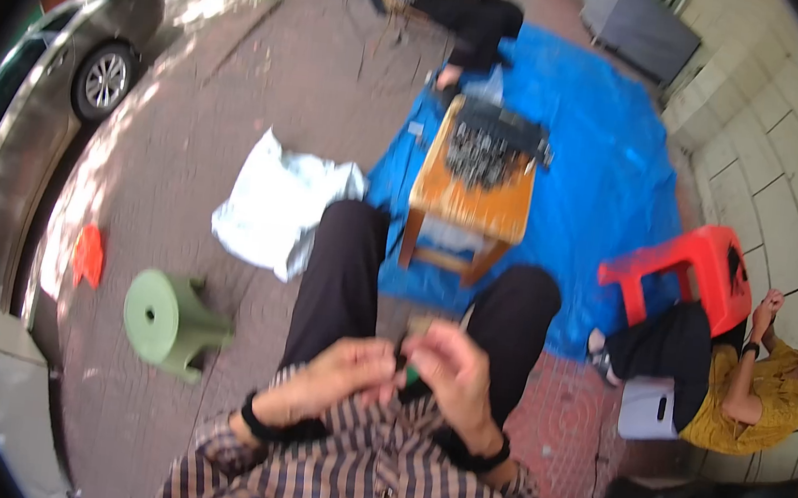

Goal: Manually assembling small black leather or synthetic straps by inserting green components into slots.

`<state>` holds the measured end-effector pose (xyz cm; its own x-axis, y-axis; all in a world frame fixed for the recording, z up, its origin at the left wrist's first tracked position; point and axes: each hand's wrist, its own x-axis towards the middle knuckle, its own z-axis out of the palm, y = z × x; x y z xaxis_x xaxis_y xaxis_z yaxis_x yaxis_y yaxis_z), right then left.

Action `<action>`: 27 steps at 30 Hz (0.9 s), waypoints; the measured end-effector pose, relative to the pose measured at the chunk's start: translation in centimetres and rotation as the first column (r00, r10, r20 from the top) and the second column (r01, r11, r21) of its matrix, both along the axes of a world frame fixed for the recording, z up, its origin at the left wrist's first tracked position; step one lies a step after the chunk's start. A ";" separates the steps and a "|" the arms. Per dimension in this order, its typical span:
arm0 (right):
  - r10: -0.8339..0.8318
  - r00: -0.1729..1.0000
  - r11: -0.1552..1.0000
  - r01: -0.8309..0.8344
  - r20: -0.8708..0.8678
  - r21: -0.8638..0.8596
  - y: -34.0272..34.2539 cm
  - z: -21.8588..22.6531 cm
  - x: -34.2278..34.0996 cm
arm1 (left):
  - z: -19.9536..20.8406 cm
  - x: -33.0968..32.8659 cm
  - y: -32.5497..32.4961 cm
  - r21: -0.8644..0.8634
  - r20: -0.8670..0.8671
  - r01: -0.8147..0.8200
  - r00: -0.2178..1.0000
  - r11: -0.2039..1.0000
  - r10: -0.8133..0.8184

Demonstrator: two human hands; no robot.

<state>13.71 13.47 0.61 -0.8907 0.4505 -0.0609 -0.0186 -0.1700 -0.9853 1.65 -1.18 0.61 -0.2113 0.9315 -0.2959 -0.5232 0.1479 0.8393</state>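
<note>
Above my lap, my left hand (355,369) and my right hand (455,364) meet with fingertips pinched close together. Between them shows a small dark piece with a green part (411,375), too small and blurred to name. Both hands are closed around it. Past my knees stands a wooden stool (475,204). Heaped on its top are many small dark grey parts (480,155), with a black strip or bag (509,125) lying along the far side.
The stool stands on a blue tarp (601,173). A white sack (277,202) and a tipped green stool (158,321) lie left. On the right are a red plastic stool (717,273) and a seated person in yellow (757,403). Another person (472,18) sits ahead; a car (57,77) is parked left.
</note>
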 end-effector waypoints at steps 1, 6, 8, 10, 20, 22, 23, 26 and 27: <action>0.006 0.998 0.999 -0.008 -0.061 -0.033 0.0 0.3 0.2 | 0.4 -0.1 0.3 -0.010 0.048 -0.039 0.998 0.999 0.039; -0.020 0.987 0.929 0.077 -0.158 0.362 -0.2 0.0 -0.6 | 0.4 -0.7 0.8 0.060 0.207 -0.074 0.977 0.995 0.060; -0.009 0.988 0.889 0.078 -0.153 0.451 -0.2 0.9 -1.1 | 0.2 -0.9 1.0 0.063 0.225 -0.068 0.973 0.996 0.052; -0.001 0.986 0.834 0.092 -0.165 0.544 -0.1 1.3 -1.5 | 0.5 -0.8 1.0 0.052 0.221 -0.088 0.972 0.995 0.075; -0.035 0.985 0.808 0.128 -0.170 0.575 -0.5 2.0 -1.2 | -0.6 -0.8 0.3 0.040 0.232 -0.068 0.971 0.997 0.057; -0.040 0.982 0.804 0.142 -0.185 0.577 -0.7 1.8 -0.9 | -0.3 -0.5 0.2 0.050 0.241 -0.074 0.969 0.996 0.060; -0.042 0.978 0.795 0.157 -0.205 0.586 -0.9 1.7 -0.8 | -0.4 -0.4 0.1 0.052 0.234 -0.074 0.970 0.996 0.060; -0.059 0.967 0.750 0.206 -0.246 0.629 -1.3 1.3 -0.4 | 0.4 0.0 -0.1 0.029 0.217 -0.066 0.974 0.997 0.058; -0.056 0.961 0.744 0.221 -0.270 0.631 -1.4 1.2 -0.4 | 0.4 0.1 -0.1 0.031 0.213 -0.066 0.975 0.997 0.057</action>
